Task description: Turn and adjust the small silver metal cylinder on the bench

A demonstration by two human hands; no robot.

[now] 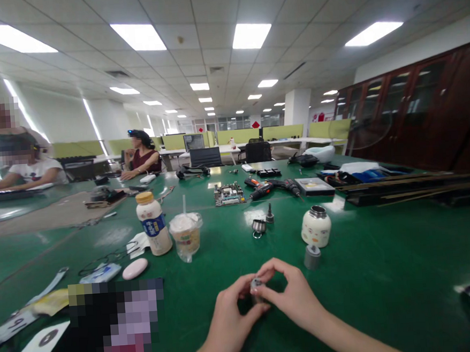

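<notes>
Above the near middle of the green table (210,285), my left hand (231,311) and my right hand (288,290) meet around a small greyish, shiny round piece (256,284). The left thumb and fingers close about its side. At its top, the right thumb and fingers pinch it. Fingers hide much of the piece, so its exact kind is unclear. Farther out lie a small metal pot-shaped part with a ring (258,227) and a dark stepped metal part (269,214). To the right stands an uncapped cream flask (316,226), with a grey cylindrical cap (312,257) in front.
A milk tea bottle (153,224) and a plastic cup with straw (186,235) stand left. Beyond are a circuit board (229,193), a power drill (260,190) and a flat box (315,186). Long thin rods (412,182) lie right. A seated person (143,158) is across the table.
</notes>
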